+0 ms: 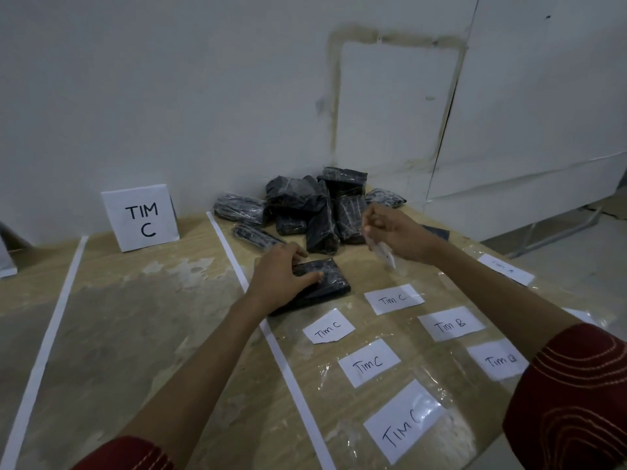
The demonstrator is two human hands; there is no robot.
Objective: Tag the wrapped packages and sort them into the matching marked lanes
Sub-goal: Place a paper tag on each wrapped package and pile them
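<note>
Red sleeves frame the bottom edge, both cut off by the picture. Nearest on the wooden table lie white paper tags under crinkled clear film: a big "Tim C" tag at the front, then another "Tim C", and a torn-edged "Tim C" beyond it. To the right, one tag reads "Tim B"; the tag nearer the right sleeve is glare-smeared, its last letter unreadable. One more "Tim C" tag sits further back.

White tape runs up the table, marking the lane edge. Left hand is pressed down flat, fingers spread over a black wrapped package, which lies just right of that tape, partly covered by the palm. Right hand hovers above the table, fingers curled in a pinch on a small pale slip — blurred, no writing legible.

Further right, a tag near the table edge is too faint to read. Behind the hands, the pile of black wrapped packages is heaped against the wall, several overlapping. Over in the left lane stands the upright "TIM C" sign; another card at the far left edge is cut off.
</note>
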